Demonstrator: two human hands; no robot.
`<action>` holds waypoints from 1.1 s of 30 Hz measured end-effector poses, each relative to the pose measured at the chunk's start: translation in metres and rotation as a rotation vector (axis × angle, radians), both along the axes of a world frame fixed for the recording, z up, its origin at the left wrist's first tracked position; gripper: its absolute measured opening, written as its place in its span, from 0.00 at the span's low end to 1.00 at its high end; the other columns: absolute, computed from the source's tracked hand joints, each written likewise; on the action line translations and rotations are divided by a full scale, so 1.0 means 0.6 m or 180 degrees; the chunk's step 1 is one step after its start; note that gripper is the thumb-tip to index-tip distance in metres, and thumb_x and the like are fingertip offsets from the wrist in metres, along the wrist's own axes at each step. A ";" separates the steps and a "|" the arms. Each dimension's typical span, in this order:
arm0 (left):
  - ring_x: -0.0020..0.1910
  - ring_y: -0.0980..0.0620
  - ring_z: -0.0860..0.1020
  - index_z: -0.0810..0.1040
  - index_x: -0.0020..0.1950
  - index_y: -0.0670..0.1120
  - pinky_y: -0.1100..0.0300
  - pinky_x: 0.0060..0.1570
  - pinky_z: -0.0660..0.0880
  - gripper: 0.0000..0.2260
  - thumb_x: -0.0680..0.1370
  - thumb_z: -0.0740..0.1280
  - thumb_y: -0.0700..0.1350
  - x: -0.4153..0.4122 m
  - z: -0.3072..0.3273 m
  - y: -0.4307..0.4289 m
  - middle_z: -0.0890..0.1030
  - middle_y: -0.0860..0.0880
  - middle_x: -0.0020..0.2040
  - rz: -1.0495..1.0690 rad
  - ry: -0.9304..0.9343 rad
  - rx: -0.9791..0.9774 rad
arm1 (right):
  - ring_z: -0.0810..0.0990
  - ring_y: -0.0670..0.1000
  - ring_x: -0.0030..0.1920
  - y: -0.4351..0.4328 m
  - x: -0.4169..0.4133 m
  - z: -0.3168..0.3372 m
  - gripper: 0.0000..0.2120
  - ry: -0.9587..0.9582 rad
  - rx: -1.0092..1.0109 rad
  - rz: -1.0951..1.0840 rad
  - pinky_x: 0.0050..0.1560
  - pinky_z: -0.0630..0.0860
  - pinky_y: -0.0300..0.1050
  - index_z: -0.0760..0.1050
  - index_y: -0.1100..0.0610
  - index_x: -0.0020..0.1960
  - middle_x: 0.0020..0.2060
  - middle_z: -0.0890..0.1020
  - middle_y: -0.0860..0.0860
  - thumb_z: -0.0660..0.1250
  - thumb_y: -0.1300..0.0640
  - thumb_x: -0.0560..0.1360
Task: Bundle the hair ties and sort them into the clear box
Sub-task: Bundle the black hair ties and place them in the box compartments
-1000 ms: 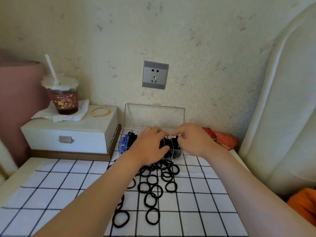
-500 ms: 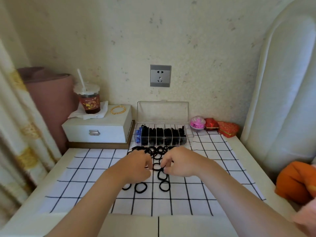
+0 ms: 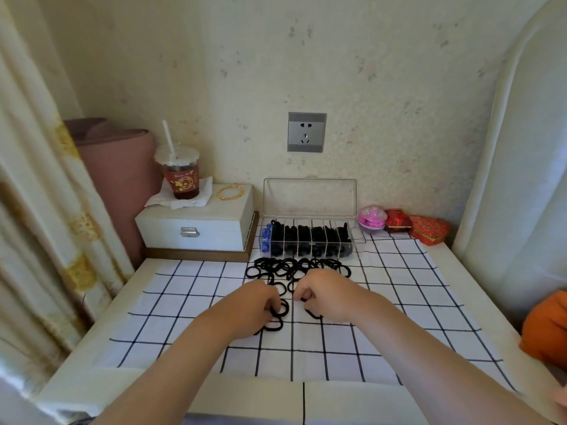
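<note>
1. The loose black elastic hair ties (image 3: pixel 294 268) are piled at the centre of the frame, just in front of the box, presumably to be within easy reach for gathering.
2. The grip of the left hand (image 3: pixel 254 305) is closed round a few ties. The grip of the right hand (image 3: pixel 325 297) is curled, with one tie seemingly pinched, as if a bundle were being formed.
3. The clear plastic compartment box (image 3: pixel 310 199) is propped open, its lid upright, and most sections are already filled.
4. A white grid-lined cloth (image 3: pixel 190 302) is spread over the tabletop (image 3: pixel 260 397), so the black ties show plainly.
5. On the red-labelled drink cup (image 3: pixel 181 179), upper left, gold print is visible, but nothing can be read.
</note>
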State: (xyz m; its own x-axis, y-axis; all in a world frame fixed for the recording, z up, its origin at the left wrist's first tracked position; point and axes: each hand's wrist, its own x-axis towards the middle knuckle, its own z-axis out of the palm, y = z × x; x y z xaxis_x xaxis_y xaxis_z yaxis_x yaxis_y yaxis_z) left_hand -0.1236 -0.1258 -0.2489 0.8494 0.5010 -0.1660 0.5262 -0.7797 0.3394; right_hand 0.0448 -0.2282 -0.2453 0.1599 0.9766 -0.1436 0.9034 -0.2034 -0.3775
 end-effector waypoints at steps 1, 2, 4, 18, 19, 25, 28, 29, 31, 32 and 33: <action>0.47 0.55 0.75 0.81 0.58 0.51 0.68 0.46 0.70 0.10 0.79 0.66 0.41 0.009 -0.001 0.000 0.76 0.51 0.54 -0.0037 -0.0065 0.0023 | 0.80 0.48 0.52 0.004 0.005 -0.002 0.15 -0.0042 0.0000 -0.0021 0.53 0.76 0.39 0.82 0.52 0.60 0.55 0.82 0.49 0.65 0.65 0.77; 0.48 0.55 0.76 0.81 0.58 0.51 0.67 0.48 0.71 0.11 0.79 0.66 0.40 0.019 -0.001 -0.001 0.78 0.51 0.55 -0.0069 -0.0117 0.0027 | 0.80 0.49 0.52 0.006 0.009 -0.003 0.15 -0.0089 -0.0011 -0.0051 0.52 0.77 0.40 0.82 0.51 0.59 0.54 0.83 0.49 0.65 0.65 0.77; 0.48 0.55 0.77 0.82 0.59 0.51 0.66 0.49 0.72 0.12 0.78 0.66 0.39 0.036 0.000 0.001 0.80 0.51 0.55 -0.0146 -0.0215 -0.0054 | 0.81 0.48 0.49 0.009 0.019 -0.001 0.13 -0.0012 0.0046 -0.0173 0.50 0.78 0.41 0.81 0.51 0.57 0.51 0.83 0.49 0.66 0.64 0.76; 0.60 0.49 0.73 0.76 0.68 0.50 0.57 0.58 0.74 0.21 0.77 0.63 0.34 0.043 -0.021 0.083 0.77 0.49 0.61 0.0007 -0.0384 0.0609 | 0.75 0.52 0.60 0.071 0.034 -0.020 0.25 -0.1090 0.0393 0.0279 0.52 0.77 0.51 0.71 0.44 0.72 0.61 0.75 0.48 0.61 0.63 0.78; 0.60 0.48 0.74 0.77 0.67 0.50 0.57 0.57 0.74 0.19 0.78 0.62 0.35 0.044 -0.019 0.082 0.77 0.49 0.61 -0.0009 -0.0401 0.0582 | 0.75 0.52 0.60 0.072 0.033 -0.019 0.24 -0.1047 0.0356 0.0263 0.52 0.77 0.50 0.73 0.44 0.70 0.61 0.75 0.47 0.61 0.62 0.79; 0.56 0.56 0.78 0.83 0.58 0.55 0.62 0.58 0.74 0.15 0.80 0.61 0.39 0.033 0.012 0.079 0.81 0.57 0.55 0.0046 -0.0259 -0.0076 | 0.79 0.45 0.51 0.051 0.040 0.022 0.17 -0.0597 0.0102 -0.0066 0.51 0.74 0.40 0.83 0.45 0.56 0.58 0.80 0.42 0.59 0.60 0.78; 0.48 0.58 0.78 0.82 0.45 0.56 0.63 0.51 0.75 0.17 0.80 0.59 0.36 0.031 0.019 0.086 0.79 0.59 0.47 0.0446 -0.0662 -0.0184 | 0.76 0.42 0.41 0.054 0.040 0.021 0.15 -0.0376 0.0365 -0.0360 0.44 0.73 0.38 0.82 0.47 0.56 0.51 0.82 0.42 0.59 0.59 0.79; 0.50 0.56 0.79 0.81 0.44 0.56 0.61 0.53 0.76 0.18 0.79 0.59 0.35 0.032 0.018 0.089 0.80 0.57 0.50 0.0600 -0.0825 -0.0136 | 0.78 0.44 0.44 0.059 0.039 0.017 0.14 -0.0393 0.0501 -0.0430 0.47 0.74 0.40 0.81 0.48 0.58 0.50 0.82 0.43 0.59 0.59 0.80; 0.55 0.51 0.78 0.81 0.51 0.54 0.60 0.54 0.75 0.17 0.78 0.60 0.33 0.037 0.011 0.095 0.80 0.53 0.56 0.0713 -0.0900 0.0179 | 0.80 0.51 0.53 0.071 0.039 0.003 0.16 -0.0618 0.0622 -0.0423 0.52 0.77 0.45 0.78 0.48 0.63 0.54 0.82 0.47 0.59 0.59 0.80; 0.58 0.50 0.77 0.81 0.57 0.53 0.59 0.55 0.74 0.18 0.78 0.61 0.33 0.043 0.006 0.098 0.78 0.52 0.59 0.0672 -0.0774 0.0388 | 0.79 0.53 0.54 0.077 0.038 -0.004 0.17 -0.0830 0.0545 -0.0340 0.52 0.77 0.47 0.77 0.48 0.65 0.55 0.80 0.49 0.60 0.60 0.80; 0.60 0.49 0.76 0.79 0.63 0.53 0.58 0.57 0.74 0.19 0.78 0.63 0.34 0.047 -0.001 0.101 0.76 0.51 0.62 0.0598 -0.0576 0.0565 | 0.79 0.54 0.53 0.083 0.036 -0.010 0.17 -0.1058 0.0408 -0.0244 0.49 0.77 0.47 0.76 0.47 0.66 0.54 0.79 0.50 0.61 0.60 0.80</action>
